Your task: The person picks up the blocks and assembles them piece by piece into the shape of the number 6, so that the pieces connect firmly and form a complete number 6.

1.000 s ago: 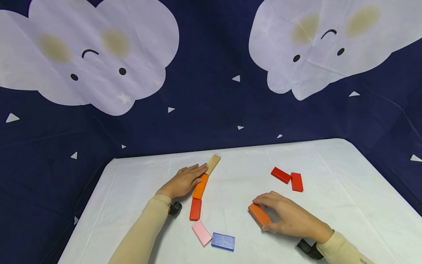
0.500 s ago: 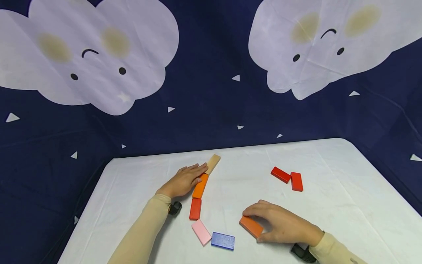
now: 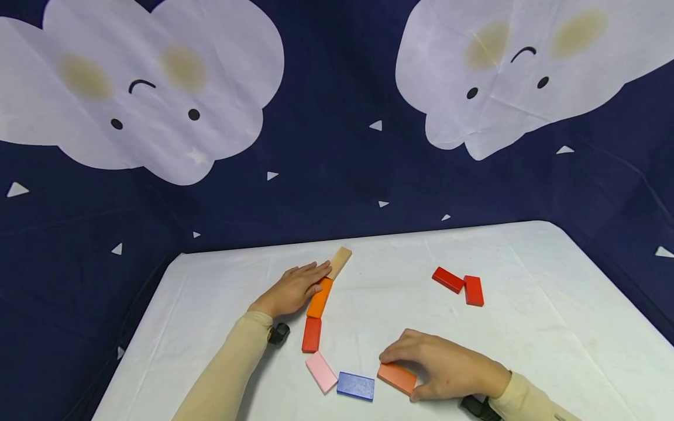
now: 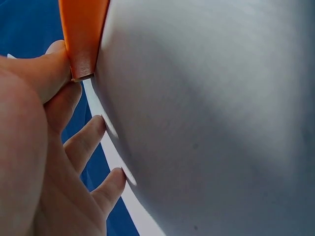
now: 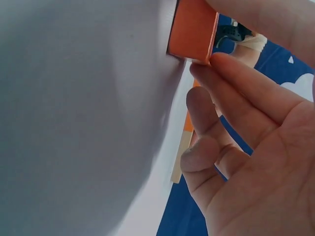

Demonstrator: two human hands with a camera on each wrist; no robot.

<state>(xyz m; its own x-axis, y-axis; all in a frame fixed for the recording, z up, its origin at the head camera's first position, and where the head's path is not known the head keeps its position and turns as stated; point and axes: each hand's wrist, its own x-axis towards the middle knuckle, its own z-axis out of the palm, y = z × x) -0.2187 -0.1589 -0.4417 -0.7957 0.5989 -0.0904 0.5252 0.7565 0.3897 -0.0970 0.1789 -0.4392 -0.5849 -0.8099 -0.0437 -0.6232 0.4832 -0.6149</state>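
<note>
In the head view my right hand [image 3: 444, 363] pinches an orange block [image 3: 397, 379] between thumb and fingertips, close to the right end of a blue block [image 3: 356, 386]. The same orange block [image 5: 193, 30] shows large in the right wrist view. My left hand [image 3: 292, 290] lies with its fingers extended beside a brighter orange block [image 3: 320, 298], fingertips at the lower part of a plain wooden block [image 3: 340, 262]. From the left wrist, the thumb is against the side of that bright orange block [image 4: 84, 37].
Below the bright orange block, the curved row goes on with a red block [image 3: 312, 335] and a pink block [image 3: 321, 372], reaching the blue one. Two red blocks [image 3: 448, 279] lie at the right on the white tabletop [image 3: 558, 304]. A dark blue cloud-print cloth [image 3: 337, 146] stands behind.
My right hand has slid the orange block left and toward me, turning it more crosswise, up near the blue block. My left hand has stayed in place.
</note>
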